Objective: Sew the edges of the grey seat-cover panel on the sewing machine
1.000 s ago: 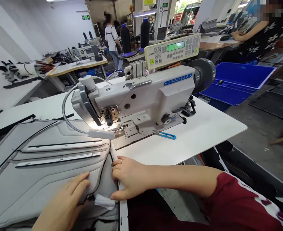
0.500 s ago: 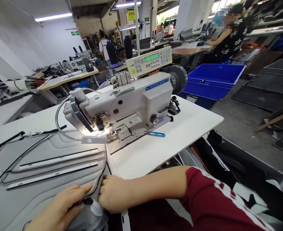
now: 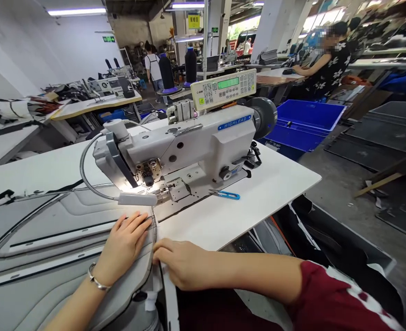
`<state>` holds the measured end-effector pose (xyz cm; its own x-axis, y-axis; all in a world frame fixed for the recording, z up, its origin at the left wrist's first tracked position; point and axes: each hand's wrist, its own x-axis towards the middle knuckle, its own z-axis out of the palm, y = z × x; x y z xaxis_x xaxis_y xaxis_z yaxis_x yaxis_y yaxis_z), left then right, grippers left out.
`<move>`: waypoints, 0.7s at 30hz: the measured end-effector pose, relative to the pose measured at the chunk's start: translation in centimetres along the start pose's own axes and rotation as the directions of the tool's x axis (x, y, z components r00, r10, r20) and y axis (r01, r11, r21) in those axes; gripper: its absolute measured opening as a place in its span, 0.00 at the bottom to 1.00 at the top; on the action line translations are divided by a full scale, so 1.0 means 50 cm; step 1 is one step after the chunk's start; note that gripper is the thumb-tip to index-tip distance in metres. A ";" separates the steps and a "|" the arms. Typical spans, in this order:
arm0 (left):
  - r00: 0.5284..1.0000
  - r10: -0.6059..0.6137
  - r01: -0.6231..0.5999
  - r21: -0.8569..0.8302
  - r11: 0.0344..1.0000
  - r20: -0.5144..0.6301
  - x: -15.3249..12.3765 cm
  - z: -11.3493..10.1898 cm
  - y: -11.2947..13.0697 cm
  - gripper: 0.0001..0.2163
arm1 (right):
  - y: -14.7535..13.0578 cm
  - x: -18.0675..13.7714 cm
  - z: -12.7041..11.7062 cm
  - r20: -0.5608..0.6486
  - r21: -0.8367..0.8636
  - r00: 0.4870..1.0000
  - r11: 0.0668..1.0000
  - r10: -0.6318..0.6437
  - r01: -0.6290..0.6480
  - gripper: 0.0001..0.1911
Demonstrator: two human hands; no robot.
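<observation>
A grey sewn fabric cover (image 3: 75,255) with stitched lines and white strips spreads over the left of the table, its right edge running up to the sewing machine (image 3: 189,142). My left hand (image 3: 128,239) lies flat on it, fingers stretched towards the machine's lit needle area. At the cover's right edge, my right hand (image 3: 178,259) is closed, with fingertips pinching the edge; exactly which layer they hold is partly hidden. A pale strip (image 3: 170,294) hangs below that hand. Blue thread snips (image 3: 225,194) rest on the table right of the needle area.
A lamp on a bent metal tube (image 3: 137,198) reaches over the cover. The white table (image 3: 278,170) ends at the right, above a bin of dark cut pieces (image 3: 340,257). Beyond it stands a blue crate (image 3: 302,119). Co-workers (image 3: 330,64) are further back.
My left hand has let go of the cover's near edge and moved up to lie flat on it. My right hand has moved slightly right and up. The cover's edge now lies flatter.
</observation>
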<state>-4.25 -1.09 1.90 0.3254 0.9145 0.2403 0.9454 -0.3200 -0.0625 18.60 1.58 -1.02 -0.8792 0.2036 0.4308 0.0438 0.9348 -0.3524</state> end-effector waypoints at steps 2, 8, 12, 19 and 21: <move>1.000 0.009 -0.009 0.012 1.000 -0.002 -0.010 0.007 0.006 0.16 | -0.001 -0.016 -0.013 0.037 0.028 0.995 0.995 -0.092 0.091 0.12; 0.999 0.032 -0.033 0.022 0.999 0.019 -0.014 -0.006 0.007 0.16 | -0.002 0.001 0.036 0.085 -0.143 0.954 0.944 -0.288 0.298 0.11; 0.998 0.068 -0.068 0.036 0.997 0.007 -0.009 0.002 -0.004 0.16 | 0.006 0.026 0.035 0.122 -0.161 0.942 0.931 -0.312 0.329 0.11; 0.998 0.065 -0.065 0.013 0.998 -0.023 0.012 0.011 -0.021 0.16 | 0.030 0.071 -0.008 0.304 -0.150 0.904 0.922 -0.301 0.358 0.09; 0.999 0.052 -0.052 -0.001 0.999 -0.002 0.022 0.009 -0.021 0.16 | 0.037 0.078 -0.008 0.295 -0.159 0.900 0.912 -0.322 0.379 0.09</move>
<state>-4.86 0.34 1.81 0.3745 0.8960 0.2385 0.9270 -0.3678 -0.0737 15.42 4.21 0.35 -0.9449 -0.2039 0.2562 -0.2177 0.9757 -0.0264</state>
